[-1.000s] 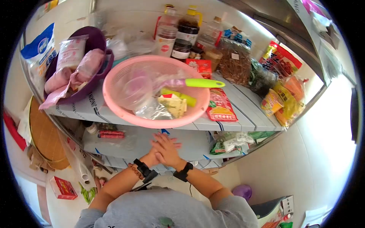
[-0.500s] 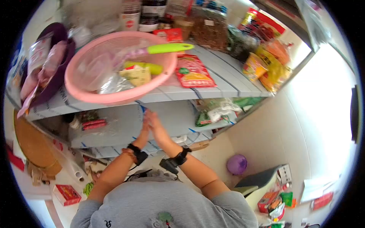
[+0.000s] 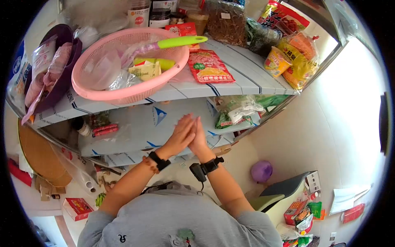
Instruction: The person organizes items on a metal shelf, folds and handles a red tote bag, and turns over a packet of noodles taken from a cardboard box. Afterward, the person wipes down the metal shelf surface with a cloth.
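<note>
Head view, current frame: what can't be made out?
All in the head view:
Left hand and right hand: laid together, they hide their palms and anything between.
Pink colander: its bottom is largely hidden by the clear plastic and other items inside.
Bottle with the red-dotted label: top cut off by the upper picture edge.
Red printed packet: fine print too small to read.

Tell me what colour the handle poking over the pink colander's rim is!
The handle is bright lime green; it shows best in the head view.
</note>
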`<state>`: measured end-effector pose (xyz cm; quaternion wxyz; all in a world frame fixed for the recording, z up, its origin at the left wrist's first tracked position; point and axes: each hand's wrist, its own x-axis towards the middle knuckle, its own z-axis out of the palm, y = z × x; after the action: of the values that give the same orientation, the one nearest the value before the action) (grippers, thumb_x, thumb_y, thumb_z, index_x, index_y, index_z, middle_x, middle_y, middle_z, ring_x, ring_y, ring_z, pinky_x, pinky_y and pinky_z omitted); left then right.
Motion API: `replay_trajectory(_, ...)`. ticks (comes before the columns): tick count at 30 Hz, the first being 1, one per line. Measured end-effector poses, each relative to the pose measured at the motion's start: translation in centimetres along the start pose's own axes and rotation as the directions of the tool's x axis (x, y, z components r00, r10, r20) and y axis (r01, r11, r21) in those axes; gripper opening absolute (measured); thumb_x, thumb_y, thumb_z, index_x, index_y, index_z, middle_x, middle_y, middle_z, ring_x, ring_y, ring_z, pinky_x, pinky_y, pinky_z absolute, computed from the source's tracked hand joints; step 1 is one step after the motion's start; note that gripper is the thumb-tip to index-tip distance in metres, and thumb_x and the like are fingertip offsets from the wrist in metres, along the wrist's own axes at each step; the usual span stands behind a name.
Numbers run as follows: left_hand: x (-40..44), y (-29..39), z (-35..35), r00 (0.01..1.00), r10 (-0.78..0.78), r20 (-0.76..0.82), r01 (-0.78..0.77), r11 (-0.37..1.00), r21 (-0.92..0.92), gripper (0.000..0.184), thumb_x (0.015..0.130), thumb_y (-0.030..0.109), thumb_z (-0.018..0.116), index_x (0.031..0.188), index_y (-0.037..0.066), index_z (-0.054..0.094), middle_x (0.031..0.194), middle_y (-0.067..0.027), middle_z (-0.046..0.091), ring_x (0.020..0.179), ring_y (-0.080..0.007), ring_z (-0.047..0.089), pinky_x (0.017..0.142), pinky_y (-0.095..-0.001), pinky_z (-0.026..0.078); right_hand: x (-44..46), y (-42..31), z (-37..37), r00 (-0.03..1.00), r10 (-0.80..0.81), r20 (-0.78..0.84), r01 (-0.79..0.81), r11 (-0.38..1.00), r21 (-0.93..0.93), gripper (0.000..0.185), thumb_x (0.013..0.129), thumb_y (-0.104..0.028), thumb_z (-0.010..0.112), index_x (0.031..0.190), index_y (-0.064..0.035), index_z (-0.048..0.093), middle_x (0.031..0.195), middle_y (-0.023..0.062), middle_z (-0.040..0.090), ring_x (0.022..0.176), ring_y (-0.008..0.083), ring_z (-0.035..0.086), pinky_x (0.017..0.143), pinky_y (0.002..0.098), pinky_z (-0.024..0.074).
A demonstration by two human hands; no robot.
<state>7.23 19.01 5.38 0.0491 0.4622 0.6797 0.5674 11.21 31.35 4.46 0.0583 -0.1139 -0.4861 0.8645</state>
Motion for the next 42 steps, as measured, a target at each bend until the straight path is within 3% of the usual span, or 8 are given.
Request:
replay_trajectory(3,-2.3,-6.8,1.1,0.994,-0.083,0.068,0.054,0.934,0.353,0.051,0.100,0.030,0.038,0.143,0.004,0.029,0.150,-0.0177,0.027,0.141,-0.0314,0.021,0.116,-0.0447,0.011,-1.6,-0.6,1.6,0.994,0.106,0.023,-0.102,0.984,-0.147,0.059,0.096,-0.049,0.046,0.138,-0.0070,0.043,0.135,0.0142,0.048,0.129,0.0185,0.041,0.107,0.0354,0.0315)
replay_trajectory(6,-5.1,-9.1,0.0,0.991,-0.130,0.035,0.092,0.843,0.530,0.041,0.098,0.024,0.042,0.134,0.003,0.043,0.141,-0.0184,0.039,0.138,-0.0328,0.027,0.115,-0.0457,0.014,-7.1,-9.3,4.5,0.905,-0.070,0.421,0.334,0.729,-0.597,0.028,0.092,-0.021,0.062,0.113,-0.0015,0.062,0.111,0.0065,0.065,0.099,0.0150,0.060,0.089,0.0291,0.0453)
replay_trajectory(9,-6.2,-8.4,-0.3,0.992,-0.113,0.057,0.074,0.883,0.463,0.028,0.098,0.019,0.043,0.115,0.001,0.054,0.122,-0.0194,0.053,0.125,-0.0361,0.041,0.115,-0.0469,0.017,-7.9,-16.8,5.4,0.683,-0.616,0.392,0.664,0.301,-0.684,0.019,0.078,-0.002,0.071,0.096,-0.0020,0.065,0.089,0.0079,0.067,0.078,0.0136,0.063,0.068,0.0262,0.0508)
replay_trajectory(11,-5.0,-4.7,-1.0,0.974,-0.173,0.146,0.110,0.925,0.362,0.025,0.097,0.018,0.044,0.085,-0.002,0.054,0.086,-0.0192,0.059,0.092,-0.0384,0.054,0.104,-0.0471,0.034,-4.9,-21.9,6.0,0.673,-0.649,0.353,0.641,0.274,-0.717,0.022,0.079,-0.005,0.071,0.099,-0.0016,0.064,0.090,0.0097,0.066,0.081,0.0137,0.061,0.070,0.0262,0.0500)
replay_trajectory(17,-5.9,-0.8,-1.5,0.980,-0.198,0.005,0.190,0.943,0.272,0.016,0.097,0.013,0.043,0.102,0.000,0.050,0.080,-0.0176,0.059,0.081,-0.0375,0.056,0.074,-0.0449,0.044,5.4,-29.9,6.6,0.979,-0.191,0.074,0.063,-0.064,-0.996,0.080,0.061,-0.043,0.085,0.107,0.0133,0.052,0.089,0.0185,0.064,0.077,0.0203,0.062,0.063,0.0319,0.0497)
replay_trajectory(28,-10.6,-1.2,-4.6,0.967,-0.246,-0.071,0.256,0.923,0.286,0.033,0.086,0.010,0.057,0.117,0.005,0.050,0.088,-0.0133,0.063,0.086,-0.0329,0.061,0.075,-0.0394,0.048,7.9,-34.7,5.8,0.984,0.175,0.038,-0.063,0.536,-0.842,0.013,0.079,-0.008,0.072,0.086,-0.0029,0.061,0.080,0.0061,0.061,0.069,0.0168,0.061,0.060,0.0338,0.0529)
replay_trajectory(34,-12.0,-2.3,-4.8,0.958,-0.286,-0.036,0.283,0.909,0.305,0.032,0.085,0.008,0.058,0.115,0.005,0.051,0.089,-0.0116,0.064,0.083,-0.0325,0.062,0.074,-0.0387,0.049,14.0,-37.0,4.2,0.968,-0.242,-0.060,0.136,0.712,-0.689,0.006,0.084,0.003,0.059,0.089,-0.0004,0.058,0.091,0.0116,0.061,0.086,0.0248,0.063,0.074,0.0368,0.0549)
replay_trajectory(42,-12.6,-2.3,-6.1,0.945,-0.314,-0.089,0.325,0.891,0.315,0.032,0.084,0.009,0.058,0.115,0.005,0.054,0.091,-0.0122,0.063,0.086,-0.0315,0.061,0.078,-0.0377,0.049,21.7,-33.3,2.5,0.989,-0.133,-0.060,0.011,0.476,-0.879,0.011,0.083,0.002,0.060,0.093,0.0068,0.062,0.093,0.0141,0.064,0.080,0.0221,0.063,0.068,0.0349,0.0535)
